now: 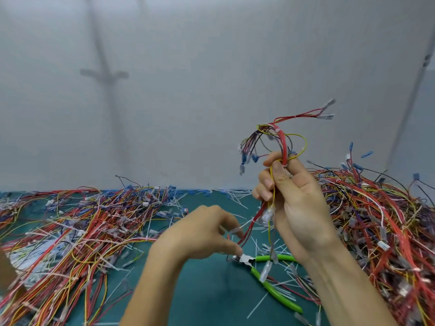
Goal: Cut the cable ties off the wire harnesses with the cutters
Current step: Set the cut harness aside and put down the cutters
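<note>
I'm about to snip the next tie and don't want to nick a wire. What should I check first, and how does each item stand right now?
1. Wire harness gripped in right hand: ok.
2. Cutters in hand: not ok, lying on the mat.
3. Left hand free for them: cannot tell, fingers blurred by the harness's lower end.
4. Place to cut in clear view: cannot tell, blurred.

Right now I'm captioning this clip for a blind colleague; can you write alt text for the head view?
The right hand holds a wire harness upright above a green mat while the left hand pinches its lower wires. Green-handled cutters lie on the mat between heaps of harnesses.
</note>
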